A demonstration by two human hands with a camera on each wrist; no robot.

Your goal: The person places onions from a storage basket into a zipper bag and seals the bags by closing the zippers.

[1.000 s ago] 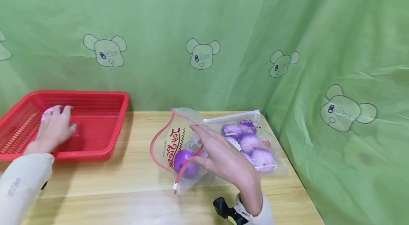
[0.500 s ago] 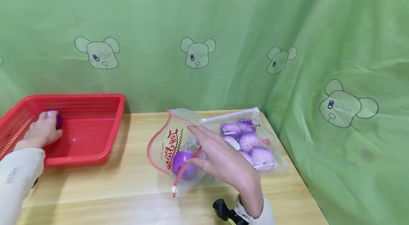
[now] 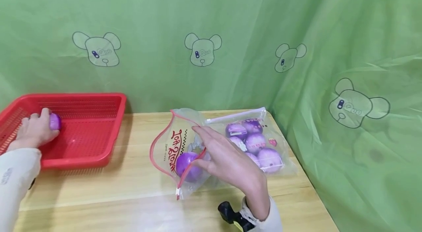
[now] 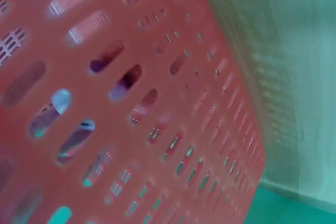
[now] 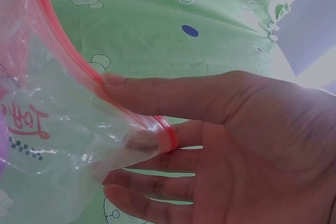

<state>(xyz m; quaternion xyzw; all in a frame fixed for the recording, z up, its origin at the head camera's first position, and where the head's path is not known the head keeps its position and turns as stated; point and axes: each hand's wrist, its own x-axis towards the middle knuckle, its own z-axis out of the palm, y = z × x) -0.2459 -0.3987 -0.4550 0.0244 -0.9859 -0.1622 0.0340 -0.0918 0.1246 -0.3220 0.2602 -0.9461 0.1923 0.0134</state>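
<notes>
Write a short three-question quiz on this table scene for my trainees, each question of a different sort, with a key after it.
1. True or false: the left hand holds a purple ball inside the red basket.
2. Multiple choice: the right hand A) lies flat on the table; B) holds open the mouth of the clear zip bag; C) grips the basket rim.
3. Fill the gap: the second bag, lying behind the right hand, holds several ____ balls.

Key:
1. True.
2. B: the thumb and fingers hold the red-edged rim, as the right wrist view shows; one purple ball lies inside.
3. Purple.
</notes>
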